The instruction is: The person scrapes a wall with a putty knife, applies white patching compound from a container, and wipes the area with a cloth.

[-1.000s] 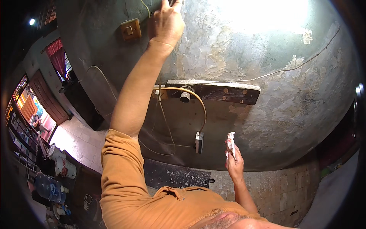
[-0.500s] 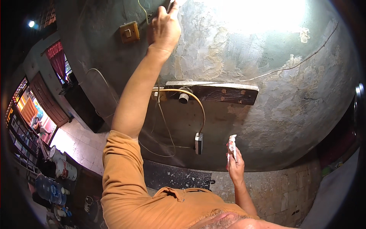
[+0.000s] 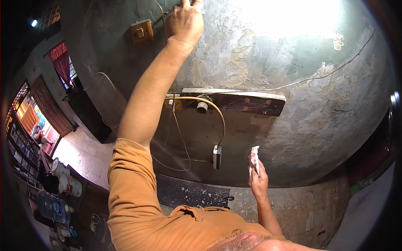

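Note:
My left hand (image 3: 185,24) is raised high against the wall, its fingertips cut off by the top edge of the picture. Those fingers are bent and pinched on something I cannot make out; only a pale sliver of it showed earlier. Lower and to the right, my right hand (image 3: 259,180) grips a flat, narrow thing with white smears and red patches (image 3: 254,160), held upright in front of the wall. Around my left hand the grey-green wall (image 3: 234,54) carries rough, pale patches of filler. A brown switch box (image 3: 141,32) is fixed left of that hand.
A dark shelf board (image 3: 247,103) juts from the wall between my hands. A yellowish cable (image 3: 220,115) loops down to a black-and-white socket block (image 3: 217,157). At the lower left are buckets (image 3: 69,184) and a blue water bottle (image 3: 52,208). A person sits beyond the doorway.
My left hand has shifted slightly up and to the right along the wall, and its fingertips have slipped out of the picture. My right hand stays nearly still with its smeared thing.

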A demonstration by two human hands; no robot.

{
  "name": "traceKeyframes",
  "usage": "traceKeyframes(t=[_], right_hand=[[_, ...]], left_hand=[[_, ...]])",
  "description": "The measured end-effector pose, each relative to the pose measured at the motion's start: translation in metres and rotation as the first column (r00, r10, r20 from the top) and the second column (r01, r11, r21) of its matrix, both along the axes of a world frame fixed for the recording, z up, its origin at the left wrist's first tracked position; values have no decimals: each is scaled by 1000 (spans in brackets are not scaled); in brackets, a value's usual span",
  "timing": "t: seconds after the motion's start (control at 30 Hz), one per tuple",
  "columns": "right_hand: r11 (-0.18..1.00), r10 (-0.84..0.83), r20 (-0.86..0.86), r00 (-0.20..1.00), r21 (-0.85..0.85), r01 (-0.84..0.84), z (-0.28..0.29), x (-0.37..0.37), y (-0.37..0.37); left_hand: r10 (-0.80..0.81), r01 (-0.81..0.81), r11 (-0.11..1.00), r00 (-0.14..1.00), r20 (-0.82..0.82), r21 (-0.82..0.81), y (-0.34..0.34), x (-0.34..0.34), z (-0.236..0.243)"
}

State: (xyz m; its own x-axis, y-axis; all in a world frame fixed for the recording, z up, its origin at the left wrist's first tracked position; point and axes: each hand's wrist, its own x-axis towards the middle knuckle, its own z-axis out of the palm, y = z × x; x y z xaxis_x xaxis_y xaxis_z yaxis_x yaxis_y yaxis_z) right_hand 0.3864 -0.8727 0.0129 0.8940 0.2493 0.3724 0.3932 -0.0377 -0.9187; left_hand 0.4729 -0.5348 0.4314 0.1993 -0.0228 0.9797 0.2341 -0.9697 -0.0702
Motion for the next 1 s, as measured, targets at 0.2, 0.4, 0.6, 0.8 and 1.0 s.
traceKeyframes(t=[0.2,0.4,0.6,0.8,1.0], right_hand=[[999,5,-83,996,36,-2,6,-6,-1],[999,-23,-8,1000,43,23,-3,0,-12],[999,-41,-30,999,32,41,-5,1,-10],[1000,-16,7,1000,13,16,-2,2,-4],[999,23,-41,999,46,-21,3,3,6]], left_hand=[[-40,39,999,998,-48,-7,-5,-20,-1],[-151,149,988,983,102,28,1,-10,15],[-39,36,996,999,32,82,18,8,-23],[-280,254,955,941,191,151,25,8,-10],[-188,185,982,975,115,38,13,15,-10]])
